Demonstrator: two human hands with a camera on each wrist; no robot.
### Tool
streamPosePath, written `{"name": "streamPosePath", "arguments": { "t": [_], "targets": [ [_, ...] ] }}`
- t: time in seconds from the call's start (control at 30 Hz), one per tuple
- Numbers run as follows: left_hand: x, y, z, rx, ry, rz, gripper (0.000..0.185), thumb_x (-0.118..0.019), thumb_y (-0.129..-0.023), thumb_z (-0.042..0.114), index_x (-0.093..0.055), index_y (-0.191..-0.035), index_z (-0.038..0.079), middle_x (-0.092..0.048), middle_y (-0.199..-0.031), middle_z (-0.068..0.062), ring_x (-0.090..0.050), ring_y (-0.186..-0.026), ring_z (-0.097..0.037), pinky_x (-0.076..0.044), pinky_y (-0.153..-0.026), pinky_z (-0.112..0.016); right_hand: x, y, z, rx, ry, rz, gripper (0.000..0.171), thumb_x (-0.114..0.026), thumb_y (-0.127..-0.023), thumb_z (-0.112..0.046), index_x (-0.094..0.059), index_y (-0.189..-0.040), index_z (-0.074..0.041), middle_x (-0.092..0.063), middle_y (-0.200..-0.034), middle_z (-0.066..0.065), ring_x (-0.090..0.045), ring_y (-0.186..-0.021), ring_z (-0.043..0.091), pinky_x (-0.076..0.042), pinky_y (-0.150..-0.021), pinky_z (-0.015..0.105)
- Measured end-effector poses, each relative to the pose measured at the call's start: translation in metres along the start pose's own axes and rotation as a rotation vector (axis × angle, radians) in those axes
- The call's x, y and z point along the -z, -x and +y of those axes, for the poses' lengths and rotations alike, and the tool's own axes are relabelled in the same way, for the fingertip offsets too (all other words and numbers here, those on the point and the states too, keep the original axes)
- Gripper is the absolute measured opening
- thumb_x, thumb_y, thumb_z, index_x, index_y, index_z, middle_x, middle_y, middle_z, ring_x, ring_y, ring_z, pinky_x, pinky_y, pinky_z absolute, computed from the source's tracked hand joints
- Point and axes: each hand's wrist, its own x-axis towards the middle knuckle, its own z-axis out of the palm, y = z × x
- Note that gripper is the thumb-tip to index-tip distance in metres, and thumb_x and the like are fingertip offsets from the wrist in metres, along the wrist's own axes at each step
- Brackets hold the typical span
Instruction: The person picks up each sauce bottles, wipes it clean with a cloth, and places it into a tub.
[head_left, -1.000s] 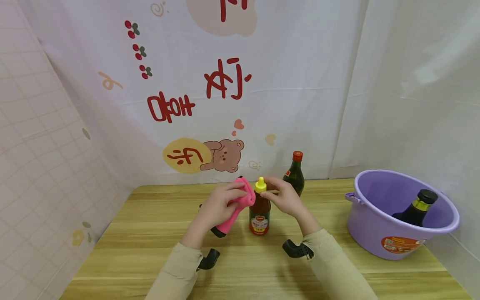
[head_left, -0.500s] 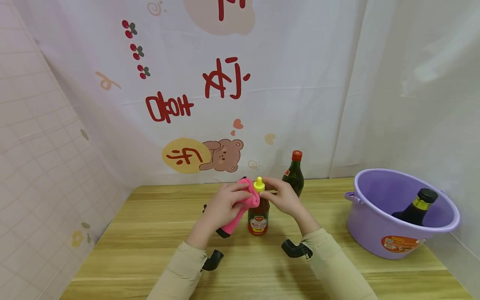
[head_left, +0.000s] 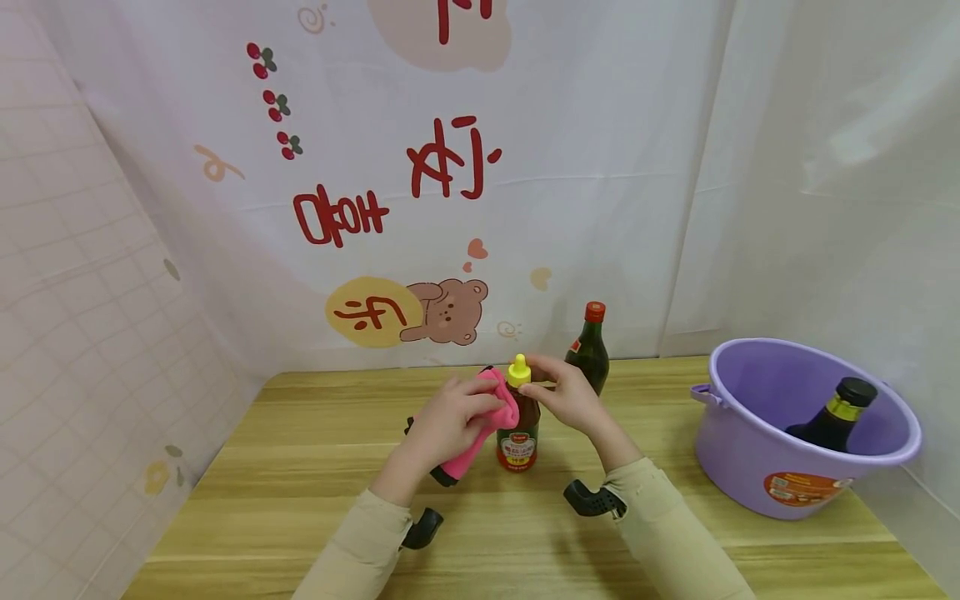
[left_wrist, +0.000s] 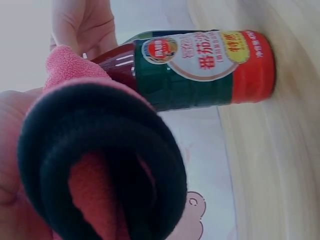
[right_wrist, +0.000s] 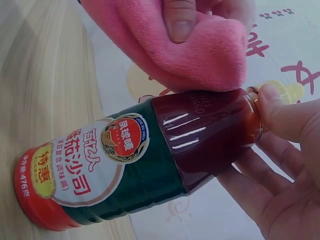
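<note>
A ketchup bottle (head_left: pixel 517 442) with a yellow nozzle cap stands upright on the table, its green and red label facing the person. My right hand (head_left: pixel 566 392) grips its neck just under the cap, thumb in front and fingers behind. In my left hand (head_left: pixel 450 417) is a folded pink cloth (head_left: pixel 468 454) with black edging. The right wrist view shows the cloth (right_wrist: pixel 210 55) lying against the bottle's upper shoulder (right_wrist: pixel 200 135), the left thumb pressing on it. Seen from the left wrist, the rolled black edge (left_wrist: pixel 100 115) hides part of the bottle (left_wrist: pixel 190 70).
Behind the right hand stands a green glass bottle (head_left: pixel 591 354) with a red cap. To the right is a purple bucket (head_left: pixel 738 467) holding a dark bottle (head_left: pixel 836 417) with a black cap. A printed white curtain (head_left: pixel 600 167) hangs along the wooden table's (head_left: pixel 300 467) back edge.
The left hand with the cloth has moved slightly right, up against the bottle, then a little lower. The right hand keeps its grip at the neck.
</note>
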Motion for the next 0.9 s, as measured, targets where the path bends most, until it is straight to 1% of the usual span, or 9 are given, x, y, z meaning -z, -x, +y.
{"name": "streamPosePath", "arguments": {
  "t": [0.2, 0.33, 0.43, 0.6, 0.73, 0.83, 0.9],
  "targets": [
    [-0.004, 0.008, -0.001, 0.013, 0.001, -0.027, 0.020, -0.079, -0.084, 0.010, -0.077, -0.103, 0.018, -0.067, -0.123, -0.004, -0.060, -0.104, -0.027, -0.053, -0.083, -0.039, -0.001, 0.000, 0.002, -0.005, 0.006, -0.002, 0.041, -0.070, -0.092, -0.009, -0.061, -0.131, -0.004, -0.066, -0.116, 0.013, -0.066, -0.101, 0.028, -0.051, -0.092, 0.052],
    [-0.007, 0.011, -0.003, 0.008, 0.008, -0.033, 0.018, -0.079, -0.085, 0.011, -0.077, -0.102, 0.017, -0.067, -0.122, -0.005, -0.062, -0.107, -0.027, -0.051, -0.090, -0.042, -0.001, 0.000, 0.002, -0.004, 0.005, 0.001, 0.040, -0.070, -0.092, -0.010, -0.062, -0.131, -0.004, -0.066, -0.116, 0.013, -0.066, -0.101, 0.028, -0.051, -0.093, 0.052],
    [-0.009, 0.014, -0.004, 0.010, 0.021, -0.039, 0.017, -0.079, -0.085, 0.012, -0.077, -0.100, 0.018, -0.068, -0.122, -0.005, -0.062, -0.109, -0.027, -0.050, -0.092, -0.043, -0.001, 0.000, 0.002, -0.001, 0.005, 0.003, 0.041, -0.070, -0.092, -0.010, -0.061, -0.131, -0.003, -0.066, -0.117, 0.013, -0.066, -0.101, 0.029, -0.050, -0.093, 0.052],
    [-0.012, 0.019, -0.006, 0.025, 0.035, -0.048, 0.018, -0.079, -0.085, 0.012, -0.077, -0.101, 0.019, -0.066, -0.124, -0.004, -0.060, -0.110, -0.027, -0.051, -0.090, -0.041, -0.001, 0.001, 0.002, 0.001, 0.005, 0.003, 0.042, -0.070, -0.092, -0.009, -0.060, -0.132, -0.001, -0.066, -0.117, 0.015, -0.066, -0.102, 0.029, -0.051, -0.092, 0.052],
    [-0.016, 0.022, -0.009, 0.033, 0.050, -0.042, 0.019, -0.080, -0.084, 0.010, -0.077, -0.100, 0.019, -0.066, -0.125, -0.003, -0.060, -0.109, -0.028, -0.051, -0.090, -0.042, -0.001, 0.001, 0.001, 0.004, 0.003, 0.004, 0.043, -0.070, -0.092, -0.008, -0.059, -0.133, 0.000, -0.066, -0.116, 0.015, -0.066, -0.102, 0.029, -0.051, -0.092, 0.052],
    [-0.020, 0.025, -0.010, 0.037, 0.055, -0.032, 0.019, -0.080, -0.084, 0.010, -0.077, -0.099, 0.020, -0.066, -0.125, -0.003, -0.060, -0.109, -0.027, -0.051, -0.089, -0.041, -0.001, 0.001, 0.002, 0.008, 0.003, 0.007, 0.043, -0.070, -0.092, -0.008, -0.060, -0.133, -0.001, -0.066, -0.116, 0.015, -0.066, -0.102, 0.029, -0.051, -0.092, 0.052],
    [-0.022, 0.027, -0.010, 0.045, 0.059, -0.025, 0.019, -0.080, -0.083, 0.010, -0.077, -0.100, 0.020, -0.066, -0.126, -0.003, -0.060, -0.107, -0.027, -0.052, -0.085, -0.039, -0.001, 0.001, 0.002, 0.010, 0.004, 0.008, 0.042, -0.070, -0.092, -0.008, -0.060, -0.132, -0.002, -0.066, -0.116, 0.014, -0.066, -0.102, 0.029, -0.051, -0.092, 0.052]
  ]
}}
